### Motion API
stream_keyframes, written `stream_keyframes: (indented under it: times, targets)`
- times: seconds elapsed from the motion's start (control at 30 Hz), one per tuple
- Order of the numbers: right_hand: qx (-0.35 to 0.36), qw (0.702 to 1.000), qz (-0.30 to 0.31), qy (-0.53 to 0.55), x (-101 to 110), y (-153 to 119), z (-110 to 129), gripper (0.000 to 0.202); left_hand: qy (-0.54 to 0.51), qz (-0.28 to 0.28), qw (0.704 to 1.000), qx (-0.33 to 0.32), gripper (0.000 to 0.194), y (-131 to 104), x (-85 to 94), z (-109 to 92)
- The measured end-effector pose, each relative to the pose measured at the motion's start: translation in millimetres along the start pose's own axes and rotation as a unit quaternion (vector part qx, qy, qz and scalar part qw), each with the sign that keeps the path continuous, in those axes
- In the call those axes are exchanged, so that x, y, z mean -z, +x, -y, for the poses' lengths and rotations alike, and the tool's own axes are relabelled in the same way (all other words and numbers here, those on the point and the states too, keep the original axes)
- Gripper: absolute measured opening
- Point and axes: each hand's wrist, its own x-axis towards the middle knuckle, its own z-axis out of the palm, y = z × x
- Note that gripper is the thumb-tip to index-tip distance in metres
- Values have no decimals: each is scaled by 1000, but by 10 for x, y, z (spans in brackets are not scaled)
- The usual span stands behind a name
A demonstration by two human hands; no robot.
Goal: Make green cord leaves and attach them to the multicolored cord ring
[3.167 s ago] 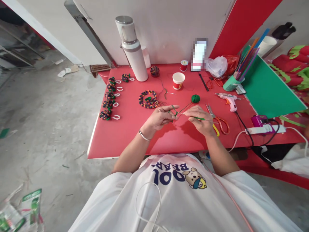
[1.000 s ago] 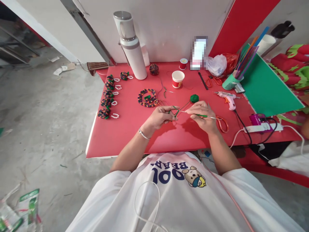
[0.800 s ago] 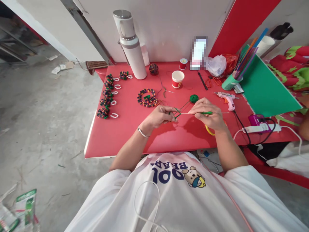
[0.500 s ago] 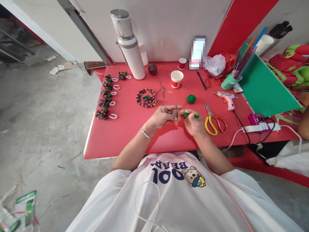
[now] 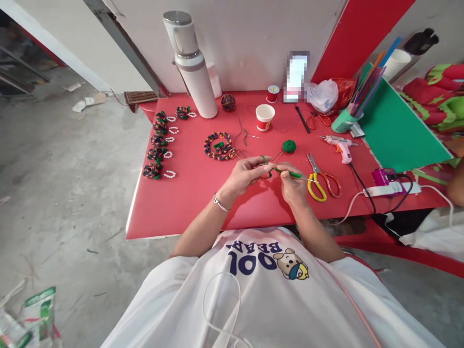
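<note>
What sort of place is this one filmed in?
Most likely a small handicraft workspace: a green yarn ball, a pink glue gun and scissors with one yellow and one orange handle lie on a red-topped table.

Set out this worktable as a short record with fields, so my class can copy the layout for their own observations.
Left hand: holding green yarn
Right hand: gripping a green-handled crochet hook
Yarn source: green yarn ball, just beyond the hands
Surface: red tabletop
Right side: scissors lying open-handled; pink glue gun
Left side: six multicoloured rosettes with white bead loops
Centre: coiled multicoloured braid; red-and-white paper cup
Back: white vacuum flask, upright
Unclear: hook tip, hidden near the fingers
</note>
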Motion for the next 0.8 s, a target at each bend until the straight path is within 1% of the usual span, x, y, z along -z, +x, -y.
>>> stream_keyframes:
  times: [0.1, 0.13, 0.2, 0.23, 0.3, 0.37, 0.4, 0.47, 0.53, 0.6, 0.67, 0.73, 0.8]
  targets:
    - [25, 999, 26, -10, -22, -22, 55, 33, -4, -26, 1000, -17, 71, 25, -39, 23]
    - [40, 998, 32, -26, -18, -26, 80, 29, -5, -32, 999, -24, 73, 34, -51, 37]
    - [83, 991, 39, -100, -1, -35, 134, 25, -7, -50, 998, -47, 75, 50, -77, 70]
    - [107, 982, 37, -153, 8, -43, 158, 25, -7, -63, 996, -62, 75, 55, -92, 87]
    - [153, 954, 21, -259, 16, -67, 185, 27, -10, -91, 992, -85, 76, 59, -129, 116]
    - [187, 930, -11, -317, 9, -96, 177, 30, -26, -107, 990, -88, 78, 54, -168, 132]
    - [197, 925, -28, -323, 2, -106, 162, 31, -41, -104, 991, -79, 79, 48, -183, 131]
    - [210, 930, -47, -297, -6, -105, 122, 32, -75, -72, 993, -49, 80, 35, -193, 111]
    - [211, 949, -37, -233, 12, -64, 89, 29, -97, -28, 995, -23, 78, 23, -171, 69]
    - [211, 965, -6, -154, 67, 10, 79, 23, -97, 1, 995, -12, 73, 15, -121, 18]
    - [212, 972, 38, -98, 158, 97, 101, 18, -84, 14, 996, -7, 66, 12, -60, -24]
    - [212, 970, 81, -90, 270, 182, 161, 16, -71, 15, 997, -4, 62, 16, -1, -47]
    - [205, 965, 121, -111, 384, 258, 251, 16, -52, 17, 998, -2, 61, 22, 47, -54]
